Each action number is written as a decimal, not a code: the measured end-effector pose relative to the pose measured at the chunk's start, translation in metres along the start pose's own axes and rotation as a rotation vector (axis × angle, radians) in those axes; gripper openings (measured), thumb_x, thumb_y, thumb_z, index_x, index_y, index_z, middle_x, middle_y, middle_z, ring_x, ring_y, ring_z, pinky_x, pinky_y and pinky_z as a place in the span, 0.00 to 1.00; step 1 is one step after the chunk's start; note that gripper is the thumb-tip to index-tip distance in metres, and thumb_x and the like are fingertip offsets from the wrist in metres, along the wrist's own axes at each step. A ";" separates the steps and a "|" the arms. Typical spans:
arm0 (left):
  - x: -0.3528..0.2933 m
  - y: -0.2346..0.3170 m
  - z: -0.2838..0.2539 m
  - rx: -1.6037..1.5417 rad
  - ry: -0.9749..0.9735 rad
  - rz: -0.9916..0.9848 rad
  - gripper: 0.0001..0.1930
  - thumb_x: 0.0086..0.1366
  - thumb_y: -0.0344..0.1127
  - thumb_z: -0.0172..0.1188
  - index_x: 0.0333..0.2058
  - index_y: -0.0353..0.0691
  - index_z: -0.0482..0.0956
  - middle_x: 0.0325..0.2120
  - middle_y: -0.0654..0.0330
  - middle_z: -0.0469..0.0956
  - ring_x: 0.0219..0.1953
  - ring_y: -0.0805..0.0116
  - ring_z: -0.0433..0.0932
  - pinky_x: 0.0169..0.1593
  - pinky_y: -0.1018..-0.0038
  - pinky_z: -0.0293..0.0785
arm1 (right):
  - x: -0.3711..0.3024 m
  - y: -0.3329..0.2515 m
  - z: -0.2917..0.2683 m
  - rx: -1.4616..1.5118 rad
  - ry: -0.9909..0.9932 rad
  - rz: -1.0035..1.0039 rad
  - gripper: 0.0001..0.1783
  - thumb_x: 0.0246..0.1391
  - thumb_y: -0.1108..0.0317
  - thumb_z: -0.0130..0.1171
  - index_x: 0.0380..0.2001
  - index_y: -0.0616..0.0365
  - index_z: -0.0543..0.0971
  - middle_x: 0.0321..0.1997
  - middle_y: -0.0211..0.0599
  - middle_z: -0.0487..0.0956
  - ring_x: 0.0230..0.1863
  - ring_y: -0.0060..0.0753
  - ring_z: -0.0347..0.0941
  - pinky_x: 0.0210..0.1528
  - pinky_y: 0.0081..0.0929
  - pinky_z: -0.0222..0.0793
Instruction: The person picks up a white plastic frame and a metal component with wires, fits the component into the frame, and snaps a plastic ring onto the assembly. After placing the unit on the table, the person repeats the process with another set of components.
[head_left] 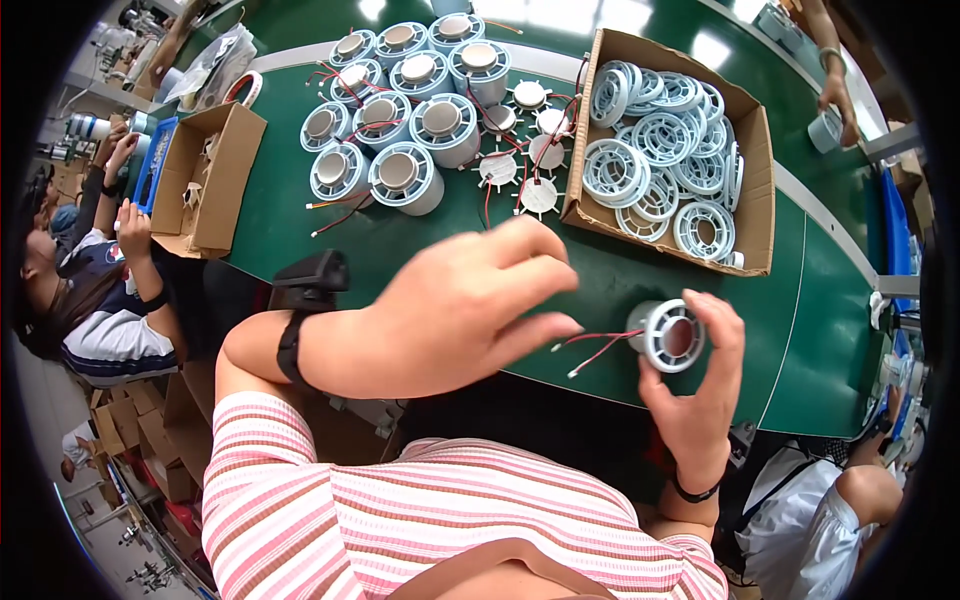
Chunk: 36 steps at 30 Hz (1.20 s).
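My right hand (700,400) grips a pale blue round housing (672,337) between thumb and fingers, near the front edge of the green table. A metal disc sits in the middle of its spoked ring, and thin red wires (605,340) with white plugs trail from it to the left. My left hand (450,310) hovers over the table with its fingers apart and nothing in them. Beyond it stand several like housings (402,178) with metal discs on top. Beside them lie several white spoked discs (540,193) with red wires.
A cardboard box (660,252) full of pale blue rings (665,138) stands at the back right. Another cardboard box (230,185) is at the left, near a co-worker (110,290). Across the table, another person's hand (842,105) is by a blue part. Someone sits at the lower right.
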<state>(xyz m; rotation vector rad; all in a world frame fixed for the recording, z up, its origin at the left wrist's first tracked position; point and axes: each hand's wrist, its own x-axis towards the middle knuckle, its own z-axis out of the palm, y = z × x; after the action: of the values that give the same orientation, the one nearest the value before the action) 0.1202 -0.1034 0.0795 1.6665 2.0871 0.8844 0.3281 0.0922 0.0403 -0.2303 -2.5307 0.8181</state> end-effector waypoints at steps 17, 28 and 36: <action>-0.026 -0.014 -0.022 0.529 0.061 -0.022 0.34 0.52 0.31 0.74 0.58 0.37 0.72 0.51 0.56 0.75 0.52 0.53 0.75 0.60 0.59 0.64 | 0.119 0.035 -0.003 -0.319 0.049 -0.336 0.07 0.56 0.70 0.67 0.37 0.58 0.84 0.42 0.33 0.82 0.53 0.46 0.75 0.59 0.41 0.66; 0.008 0.016 0.014 0.235 -0.182 0.239 0.36 0.50 0.30 0.73 0.59 0.36 0.69 0.52 0.49 0.71 0.44 0.50 0.78 0.44 0.61 0.76 | 0.157 0.039 0.029 -0.343 -0.075 -0.225 0.10 0.55 0.67 0.64 0.38 0.60 0.83 0.38 0.38 0.80 0.43 0.45 0.78 0.49 0.41 0.71; 0.023 -0.002 0.033 -0.123 -0.256 0.027 0.33 0.57 0.28 0.66 0.60 0.38 0.64 0.48 0.47 0.72 0.35 0.52 0.82 0.38 0.61 0.80 | 0.085 -0.012 -0.045 -0.086 0.192 0.078 0.08 0.51 0.71 0.67 0.35 0.58 0.81 0.33 0.36 0.79 0.33 0.39 0.76 0.35 0.33 0.69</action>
<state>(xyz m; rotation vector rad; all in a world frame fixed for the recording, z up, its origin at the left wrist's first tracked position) 0.1322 -0.0728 0.0565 1.6517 1.8084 0.7467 0.2747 0.1309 0.1118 -0.4176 -2.3910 0.6817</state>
